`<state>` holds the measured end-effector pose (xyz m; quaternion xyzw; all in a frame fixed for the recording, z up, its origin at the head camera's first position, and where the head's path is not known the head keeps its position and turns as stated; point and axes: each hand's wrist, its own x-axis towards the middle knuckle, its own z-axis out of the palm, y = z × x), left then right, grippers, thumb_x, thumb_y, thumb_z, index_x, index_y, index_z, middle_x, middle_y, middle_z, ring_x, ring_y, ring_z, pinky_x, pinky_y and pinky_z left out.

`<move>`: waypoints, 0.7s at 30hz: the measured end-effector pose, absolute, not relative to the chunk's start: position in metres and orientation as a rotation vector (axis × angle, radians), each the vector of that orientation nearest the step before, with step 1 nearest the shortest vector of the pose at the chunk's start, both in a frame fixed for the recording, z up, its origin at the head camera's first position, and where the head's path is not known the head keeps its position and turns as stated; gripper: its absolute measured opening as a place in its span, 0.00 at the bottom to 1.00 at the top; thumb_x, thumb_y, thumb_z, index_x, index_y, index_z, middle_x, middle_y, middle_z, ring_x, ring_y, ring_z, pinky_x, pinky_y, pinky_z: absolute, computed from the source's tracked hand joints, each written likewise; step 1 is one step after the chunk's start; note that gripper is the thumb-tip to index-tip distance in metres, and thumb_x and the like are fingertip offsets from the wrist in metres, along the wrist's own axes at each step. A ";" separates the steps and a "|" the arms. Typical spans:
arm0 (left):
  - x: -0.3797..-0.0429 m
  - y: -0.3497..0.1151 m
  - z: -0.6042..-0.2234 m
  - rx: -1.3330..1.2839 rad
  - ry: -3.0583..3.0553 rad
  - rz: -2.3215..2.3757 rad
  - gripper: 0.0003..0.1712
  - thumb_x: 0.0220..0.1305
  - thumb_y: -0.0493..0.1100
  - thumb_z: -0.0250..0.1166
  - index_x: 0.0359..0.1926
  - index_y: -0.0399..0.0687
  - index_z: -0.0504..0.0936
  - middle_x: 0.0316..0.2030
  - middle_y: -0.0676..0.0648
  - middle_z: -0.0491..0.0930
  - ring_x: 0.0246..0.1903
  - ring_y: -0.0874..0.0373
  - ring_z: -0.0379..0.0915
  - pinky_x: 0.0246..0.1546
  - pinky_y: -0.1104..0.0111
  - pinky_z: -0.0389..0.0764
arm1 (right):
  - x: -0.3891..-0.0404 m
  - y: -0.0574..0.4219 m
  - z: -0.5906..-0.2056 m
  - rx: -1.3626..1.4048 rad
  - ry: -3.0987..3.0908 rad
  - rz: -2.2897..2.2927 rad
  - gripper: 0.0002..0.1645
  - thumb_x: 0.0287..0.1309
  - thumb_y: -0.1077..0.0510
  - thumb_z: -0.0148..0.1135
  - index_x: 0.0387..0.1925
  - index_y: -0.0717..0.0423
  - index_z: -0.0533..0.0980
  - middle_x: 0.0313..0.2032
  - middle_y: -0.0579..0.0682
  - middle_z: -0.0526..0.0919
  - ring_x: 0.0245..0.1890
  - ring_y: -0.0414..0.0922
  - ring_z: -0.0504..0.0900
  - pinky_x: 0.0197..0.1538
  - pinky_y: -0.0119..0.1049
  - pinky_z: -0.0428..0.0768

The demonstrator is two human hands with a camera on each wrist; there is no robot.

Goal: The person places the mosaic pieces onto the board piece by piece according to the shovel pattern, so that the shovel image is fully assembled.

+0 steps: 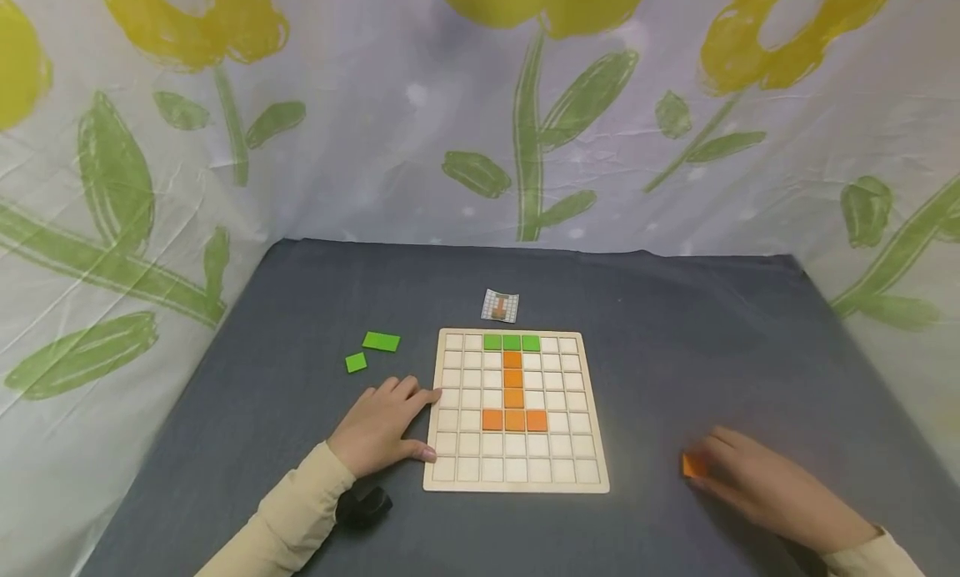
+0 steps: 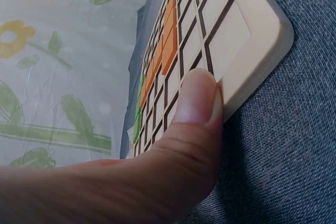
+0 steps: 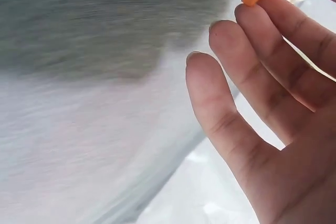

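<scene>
A wooden grid board [image 1: 517, 487] lies on the dark cloth, with green tiles [image 1: 512, 343] in its far row. Below them orange tiles [image 1: 513, 378] form a column that ends in a row of three. My left hand [image 1: 378, 427] touches the board's left edge with spread fingers; in the left wrist view the thumb [image 2: 197, 98] presses on the rim near a corner. Right of the board, my right hand [image 1: 772, 485] pinches a loose orange tile [image 1: 692, 466]. That tile shows at the fingertips in the right wrist view, where its far end is cut off.
A green rectangular tile [image 1: 381, 342] and a small green square tile [image 1: 356, 362] lie left of the board. Behind the board is a small pattern card [image 1: 499, 306]. A black object [image 1: 363, 508] sits beside the left wrist. Flower-printed curtains [image 1: 390, 143] surround the table.
</scene>
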<state>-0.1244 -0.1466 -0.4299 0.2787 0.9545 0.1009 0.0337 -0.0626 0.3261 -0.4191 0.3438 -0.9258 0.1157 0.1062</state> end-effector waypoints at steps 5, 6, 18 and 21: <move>-0.125 -0.147 -0.430 0.871 2.933 0.321 0.47 0.38 0.66 0.73 0.60 0.51 0.76 0.39 0.51 0.72 0.37 0.58 0.65 0.32 0.65 0.65 | -0.080 0.309 -0.409 1.059 -2.699 0.306 0.15 0.46 0.56 0.73 0.34 0.39 0.75 0.32 0.30 0.70 0.33 0.26 0.69 0.39 0.21 0.68; -0.125 -0.147 -0.430 0.874 2.933 0.323 0.47 0.38 0.66 0.73 0.60 0.51 0.76 0.39 0.51 0.72 0.37 0.58 0.65 0.32 0.65 0.65 | -0.083 0.305 -0.406 1.075 -2.690 0.304 0.14 0.47 0.56 0.72 0.35 0.39 0.76 0.33 0.30 0.70 0.34 0.26 0.69 0.40 0.21 0.69; -0.124 -0.147 -0.428 0.863 2.933 0.328 0.47 0.38 0.67 0.72 0.60 0.51 0.76 0.39 0.52 0.72 0.37 0.59 0.65 0.32 0.65 0.65 | -0.114 0.250 -0.387 1.175 -2.664 0.334 0.15 0.47 0.55 0.74 0.37 0.44 0.78 0.33 0.34 0.72 0.31 0.29 0.70 0.34 0.24 0.73; -0.122 -0.148 -0.428 0.846 2.929 0.335 0.47 0.38 0.67 0.73 0.60 0.51 0.76 0.39 0.52 0.72 0.37 0.59 0.64 0.32 0.65 0.65 | -0.119 0.236 -0.387 1.198 -2.669 0.316 0.14 0.48 0.55 0.74 0.36 0.46 0.77 0.33 0.36 0.72 0.30 0.30 0.69 0.33 0.24 0.73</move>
